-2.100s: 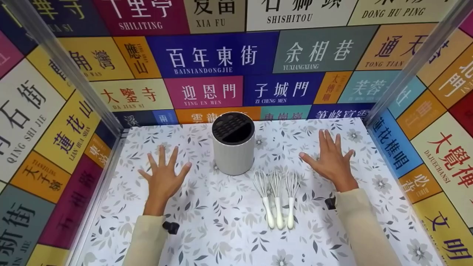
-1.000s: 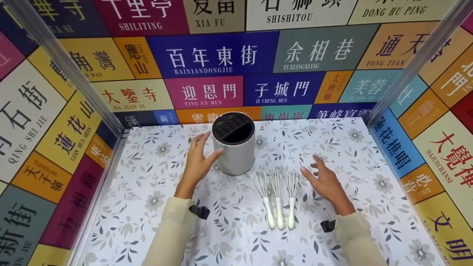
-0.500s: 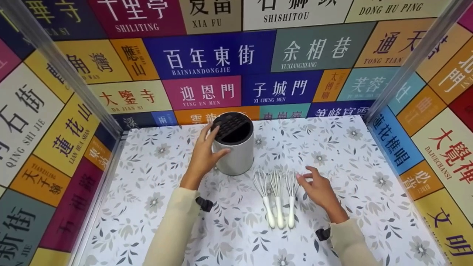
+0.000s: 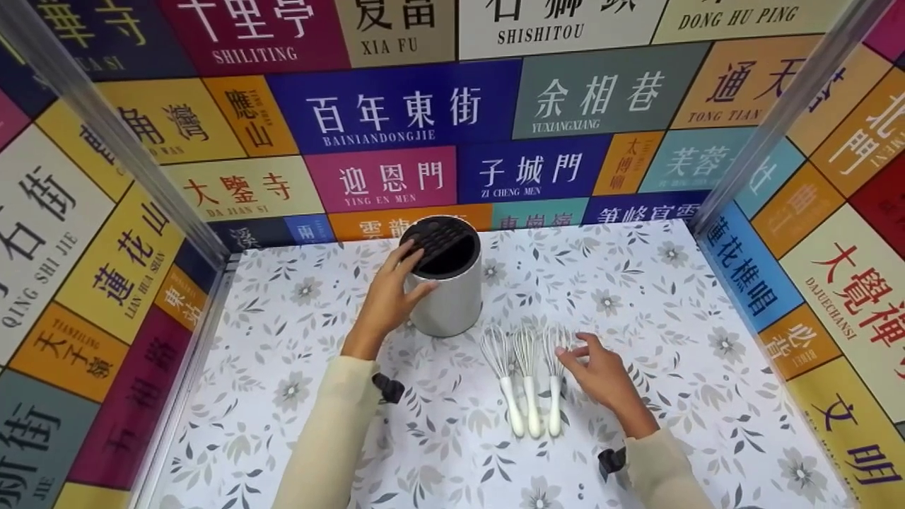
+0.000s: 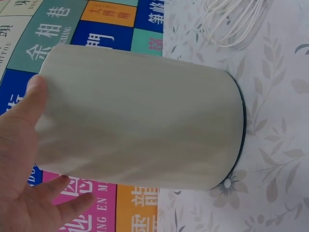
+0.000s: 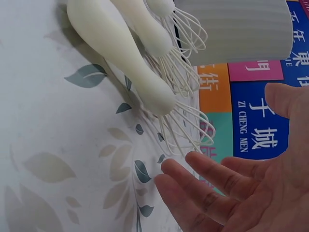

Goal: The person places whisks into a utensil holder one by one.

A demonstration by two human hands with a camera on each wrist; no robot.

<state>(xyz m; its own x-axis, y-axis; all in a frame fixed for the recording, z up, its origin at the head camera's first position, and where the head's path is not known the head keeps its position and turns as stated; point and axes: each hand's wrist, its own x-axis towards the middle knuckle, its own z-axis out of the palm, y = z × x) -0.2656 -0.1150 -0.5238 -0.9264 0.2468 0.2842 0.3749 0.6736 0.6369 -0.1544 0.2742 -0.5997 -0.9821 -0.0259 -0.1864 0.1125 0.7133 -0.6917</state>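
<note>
L hand (image 4: pixel 385 300) curled at rim of grey holder (image 4: pixel 449 307), upright nr far edge of tabletop (image 4: pixel 431 431). R hand (image 4: pixel 602 376) loose, thumb & fingers apart, by rightmost of 3 whisks (image 4: pixel 532 410), handles away from far edge. Sign-print wall (image 4: pixel 396 106) behind.

And what a blaze of colour: place-name signs cover the back wall (image 4: pixel 396 106), left wall (image 4: pixel 106 283) and right wall (image 4: pixel 799 276), translucent posts (image 4: pixel 120 120) rising beside a floral-print tabletop (image 4: pixel 237 396)!
</note>
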